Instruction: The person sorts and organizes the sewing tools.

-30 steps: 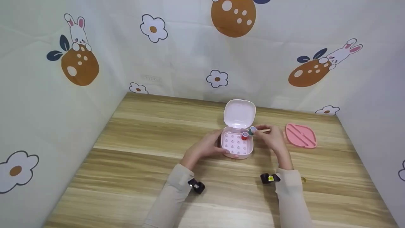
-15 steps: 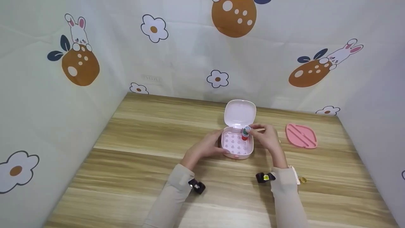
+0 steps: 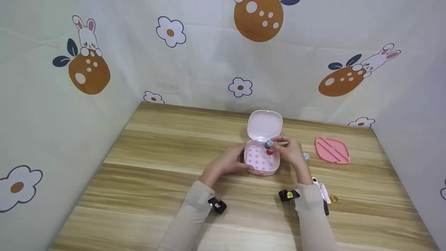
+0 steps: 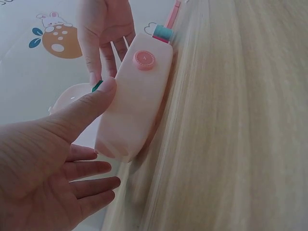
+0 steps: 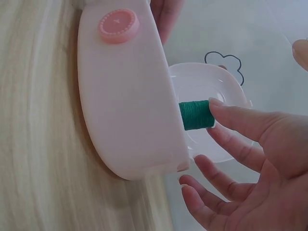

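Observation:
A pink plastic box (image 3: 261,172) with a round latch stands on the table, its pale lid (image 3: 265,124) raised. My left hand (image 3: 226,161) holds its left side, thumb at the front rim and fingers along the side. With thumb and index finger, my right hand (image 3: 291,150) pinches a spool of green thread (image 5: 196,114) over the back right of the box. In the right wrist view the spool's lower end overlaps the rim. A red thread spool (image 3: 270,152) stands inside against the right wall. The box floor has a small printed pattern.
Right of the box lies a pink divided tray (image 3: 332,150). A blue-topped spool (image 3: 306,156) stands behind my right wrist. Beside the right sleeve are a slim white-and-pink item (image 3: 324,192), a black piece (image 3: 326,208) and a gold ring-shaped thing (image 3: 334,198). Patterned cloth walls enclose the table.
My right hand has carried the green spool leftward from the box's right rim, past the red spool to its back left. The left hand keeps its place on the box.

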Action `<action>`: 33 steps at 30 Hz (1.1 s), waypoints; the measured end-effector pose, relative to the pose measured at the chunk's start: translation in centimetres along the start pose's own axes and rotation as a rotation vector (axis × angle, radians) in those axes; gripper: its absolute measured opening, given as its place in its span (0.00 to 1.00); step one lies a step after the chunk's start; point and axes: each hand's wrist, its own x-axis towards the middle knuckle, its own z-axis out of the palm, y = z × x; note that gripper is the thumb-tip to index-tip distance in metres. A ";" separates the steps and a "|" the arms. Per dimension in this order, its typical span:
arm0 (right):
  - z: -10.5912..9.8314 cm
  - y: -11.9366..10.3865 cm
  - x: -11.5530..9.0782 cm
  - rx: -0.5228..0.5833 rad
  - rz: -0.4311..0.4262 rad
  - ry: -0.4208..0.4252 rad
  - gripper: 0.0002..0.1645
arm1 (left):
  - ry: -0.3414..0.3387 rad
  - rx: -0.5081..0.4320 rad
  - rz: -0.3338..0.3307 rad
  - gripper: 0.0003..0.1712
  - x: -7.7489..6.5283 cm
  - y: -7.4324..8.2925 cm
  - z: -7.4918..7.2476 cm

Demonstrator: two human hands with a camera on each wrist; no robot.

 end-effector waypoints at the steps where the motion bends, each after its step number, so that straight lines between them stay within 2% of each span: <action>1: 0.1 0.0 0.0 0.002 -0.003 0.002 0.18 | 0.003 0.000 0.007 0.51 0.0 0.0 0.0; 16: 0.8 0.5 0.3 0.038 -0.016 -0.015 0.18 | -0.010 0.014 -0.038 0.51 0.1 0.0 0.2; 24: 1.2 0.6 0.4 0.004 -0.021 -0.013 0.18 | -0.006 0.001 -0.047 0.53 -0.1 0.1 0.2; 33: 1.6 1.0 0.6 -0.010 -0.006 0.002 0.17 | 0.002 0.001 -0.025 0.51 -0.1 0.2 0.1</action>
